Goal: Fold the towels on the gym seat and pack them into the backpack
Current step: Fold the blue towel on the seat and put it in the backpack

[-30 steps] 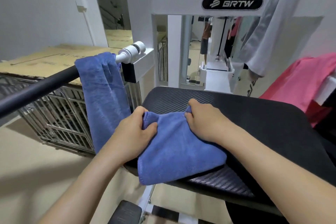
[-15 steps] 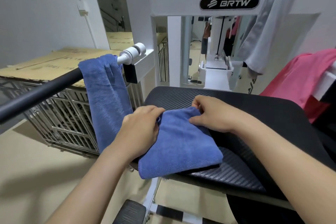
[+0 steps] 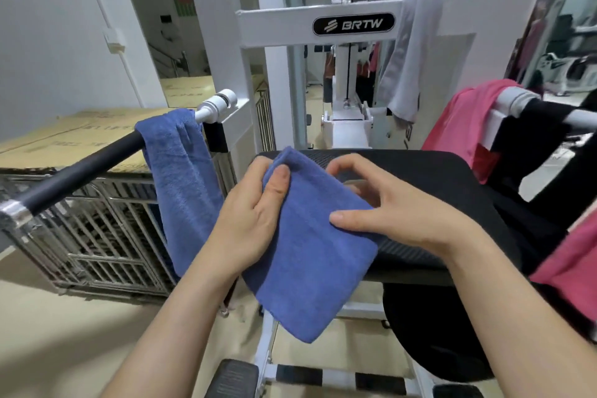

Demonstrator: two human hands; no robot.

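A folded blue towel (image 3: 310, 255) hangs off the left front edge of the black gym seat (image 3: 436, 184), lifted at its far corner. My left hand (image 3: 252, 220) grips that upper left corner, thumb on top. My right hand (image 3: 387, 203) rests at the towel's right edge with fingers loosely curved above it and the thumb touching the cloth. A second blue towel (image 3: 181, 178) drapes over the black handle bar on the left. A grey towel (image 3: 407, 52) hangs from the white machine frame. No backpack is plainly identifiable.
A pink cloth (image 3: 458, 129) and a black cloth (image 3: 529, 152) hang on the right handle. A metal cage (image 3: 93, 229) topped with cardboard stands at the left. The white BRTW machine frame (image 3: 274, 26) rises behind the seat. Footplates (image 3: 232, 378) lie below.
The towel was lying flat on the seat under both hands; now my left hand has lifted its far corner and pulled it toward the seat's edge. My right hand's fingers have loosened.
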